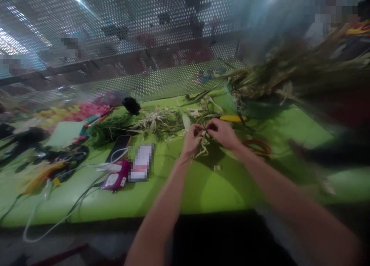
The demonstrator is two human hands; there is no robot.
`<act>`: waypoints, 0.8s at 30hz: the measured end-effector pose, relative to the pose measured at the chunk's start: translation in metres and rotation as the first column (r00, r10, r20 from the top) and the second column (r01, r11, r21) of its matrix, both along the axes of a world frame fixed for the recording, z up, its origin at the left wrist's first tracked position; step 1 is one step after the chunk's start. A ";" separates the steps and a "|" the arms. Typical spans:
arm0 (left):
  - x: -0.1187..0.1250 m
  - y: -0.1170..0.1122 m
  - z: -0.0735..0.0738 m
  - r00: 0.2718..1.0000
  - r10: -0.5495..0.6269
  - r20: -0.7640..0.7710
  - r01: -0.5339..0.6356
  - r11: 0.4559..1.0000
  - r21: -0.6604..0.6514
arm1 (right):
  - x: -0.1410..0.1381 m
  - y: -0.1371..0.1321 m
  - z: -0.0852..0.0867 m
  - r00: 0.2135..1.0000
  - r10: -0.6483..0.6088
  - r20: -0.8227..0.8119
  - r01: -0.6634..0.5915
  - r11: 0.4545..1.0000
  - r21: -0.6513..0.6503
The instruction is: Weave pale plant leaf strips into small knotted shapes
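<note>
Over the middle of the green table, my left hand and my right hand meet with their fingers pinched together. Between them is a pale strip of dried husk, its twisted ends hanging below the fingers. The fingertips hide just how each hand grips it. A broad pale leaf stands up right behind my left hand. Beyond the hands lies a loose heap of dry husk pieces. A yellow-handled tool rests just past my right hand.
On the green table, a phone and a purple power adapter with trailing cables lie to the left. Pink artificial flowers and green netting sit behind them. A green basket full of dry leaves stands at the back right, before a perforated metal screen.
</note>
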State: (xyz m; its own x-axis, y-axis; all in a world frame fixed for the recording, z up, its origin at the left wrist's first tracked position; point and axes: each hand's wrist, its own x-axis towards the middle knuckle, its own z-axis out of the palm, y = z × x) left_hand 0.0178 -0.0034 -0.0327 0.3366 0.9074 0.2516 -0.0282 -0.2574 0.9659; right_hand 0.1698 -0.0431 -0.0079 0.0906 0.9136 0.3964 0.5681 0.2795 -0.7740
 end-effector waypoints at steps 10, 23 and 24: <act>-0.001 0.003 -0.005 1.000 -0.010 -0.017 0.010 1.000 0.007 | 0.000 -0.007 0.012 0.996 -0.067 0.056 0.063 0.995 0.076; -0.006 -0.001 0.007 0.983 0.096 -0.156 -0.065 0.979 0.193 | 0.002 0.005 -0.001 0.951 0.068 -0.301 -0.127 0.975 -0.182; -0.007 -0.001 0.007 0.983 0.096 -0.160 -0.064 0.979 0.193 | 0.001 0.005 -0.001 0.951 0.068 -0.302 -0.125 0.977 -0.175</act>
